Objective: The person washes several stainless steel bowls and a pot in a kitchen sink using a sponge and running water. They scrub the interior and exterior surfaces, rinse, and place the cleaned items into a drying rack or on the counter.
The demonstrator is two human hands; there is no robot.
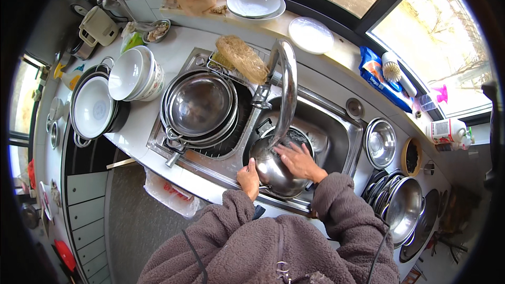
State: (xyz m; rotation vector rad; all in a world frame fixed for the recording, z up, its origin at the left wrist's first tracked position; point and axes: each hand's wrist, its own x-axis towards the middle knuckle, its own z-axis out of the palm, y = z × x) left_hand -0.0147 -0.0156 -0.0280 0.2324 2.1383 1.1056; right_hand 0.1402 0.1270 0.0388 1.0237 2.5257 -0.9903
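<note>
A shiny stainless-steel bowl or pan (274, 171) lies tilted in the right basin of the sink (341, 134), under the curved chrome faucet (290, 83). Water runs from the faucet onto its rounded surface. My left hand (249, 178) grips its left rim, thumb up. My right hand (298, 161) rests spread on the wet metal beside the stream, palm down. Below it in the basin sits another round vessel with a dark handle, partly hidden. In the left basin, stacked metal pans (201, 104) stand on a rack.
White bowls (136, 73) and a pot holding a white bowl (93, 106) stand at the left. A dried loofah (241, 58) lies on a wire rack behind the faucet. Metal basins (380, 142) and stacked pans (402, 209) stand right. Plates (254, 3) sit on the sill.
</note>
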